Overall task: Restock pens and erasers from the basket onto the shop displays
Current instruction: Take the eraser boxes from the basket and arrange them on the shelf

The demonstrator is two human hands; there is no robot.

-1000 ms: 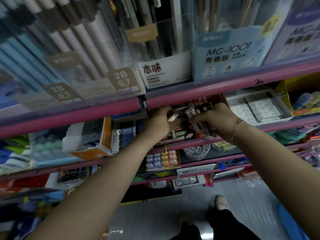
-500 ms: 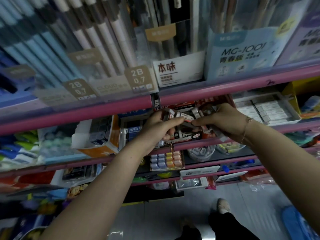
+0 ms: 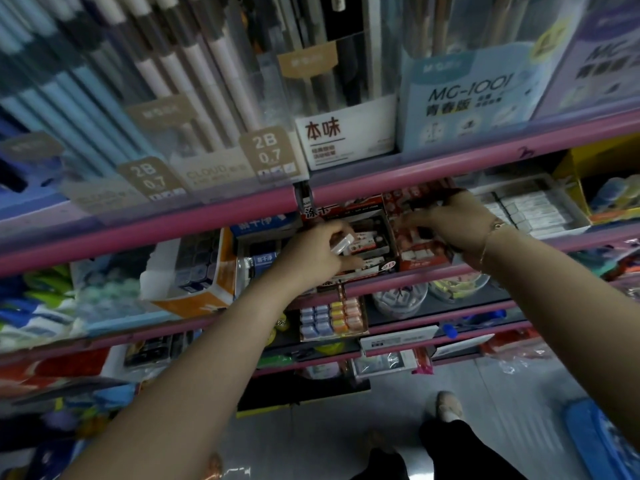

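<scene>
Here, from my head camera, my left hand (image 3: pixel 313 252) grips a small white eraser (image 3: pixel 342 243) over the black eraser box (image 3: pixel 375 268) on the pink shelf (image 3: pixel 433 275). My right hand (image 3: pixel 450 220) reaches into the red box (image 3: pixel 424 259) just beside; its grip is unclear.

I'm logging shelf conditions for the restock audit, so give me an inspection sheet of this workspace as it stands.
Surface: pink-edged shelf, tiered, fully stocked.
Job's things: black eraser box and red eraser box side by side; pens racked above; no basket in view.
Clutter: orange-and-white box; tray of white erasers; pastel eraser card.
Grippers: left hand grips a white eraser over the black box; right hand reaches into the red box, its hold unclear.
Cables: nothing seen.
Surroundings: grey tiled floor, the person's shoes.
</scene>
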